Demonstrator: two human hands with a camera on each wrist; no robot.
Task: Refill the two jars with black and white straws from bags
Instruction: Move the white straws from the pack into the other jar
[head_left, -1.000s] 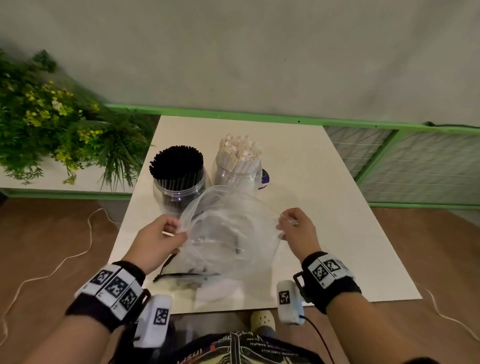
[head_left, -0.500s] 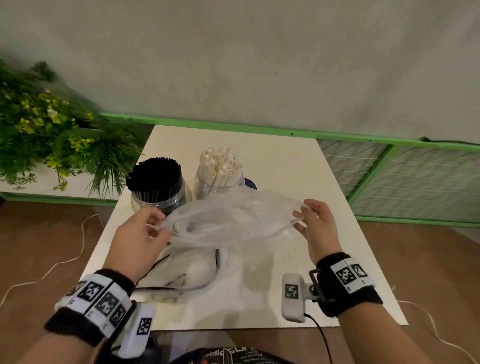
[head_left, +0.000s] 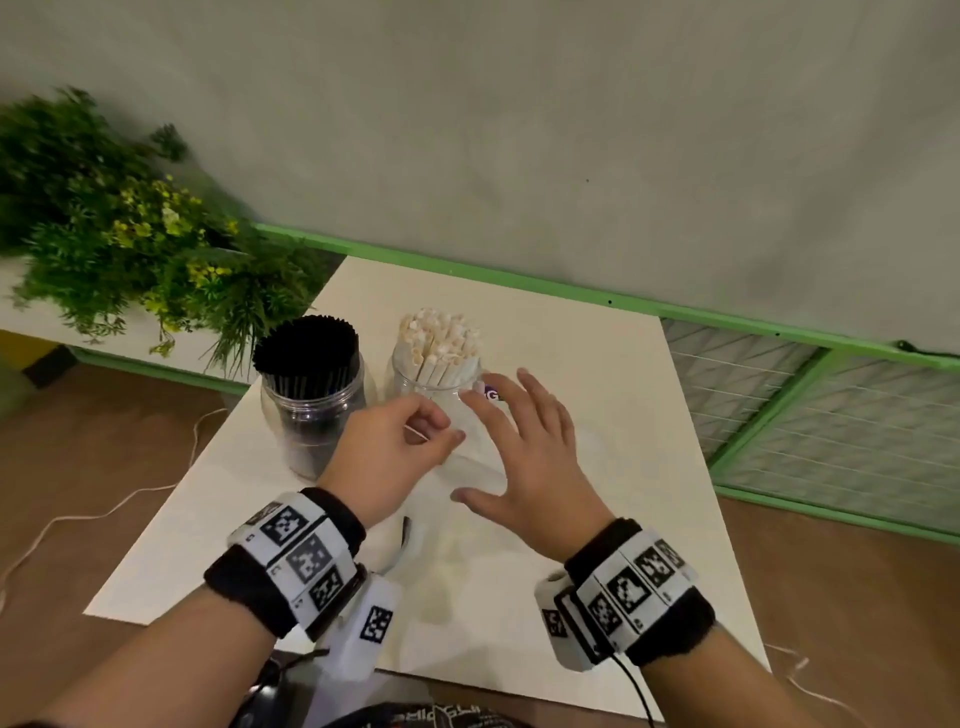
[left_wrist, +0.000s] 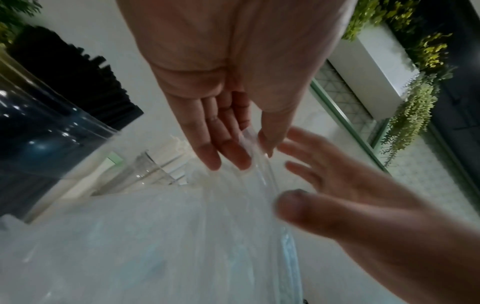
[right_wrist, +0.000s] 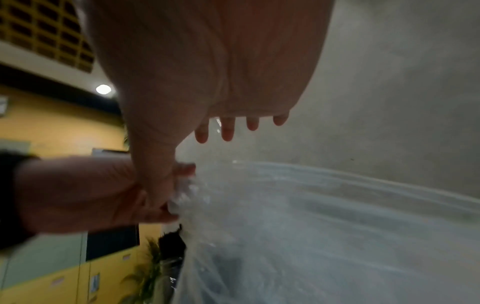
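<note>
Two clear jars stand at the table's back left: one packed with black straws (head_left: 311, 364), one with white straws (head_left: 439, 348). Just in front of them my left hand (head_left: 441, 428) pinches the gathered edge of a clear plastic bag (head_left: 470, 467) between thumb and fingers; that pinch is also visible in the left wrist view (left_wrist: 249, 144). My right hand (head_left: 483, 447) hovers over the bag with its fingers (right_wrist: 227, 131) spread and straight, holding nothing. The bag (right_wrist: 311, 226) looks empty. A second clear bag (head_left: 397, 543) lies on the table under my left wrist.
The white table (head_left: 597, 415) has a green-framed wall ledge (head_left: 519, 283) behind it and a mesh panel (head_left: 831, 426) to the right. Leafy plants (head_left: 130, 249) crowd the left. A purple-labelled thing (head_left: 492, 393) peeks out behind the white-straw jar. A white cable (head_left: 78, 519) lies on the floor.
My hands came together near the jars, bunching up the bag that was stretched between them. My right hand let go of its edge and opened. The view tilted up.
</note>
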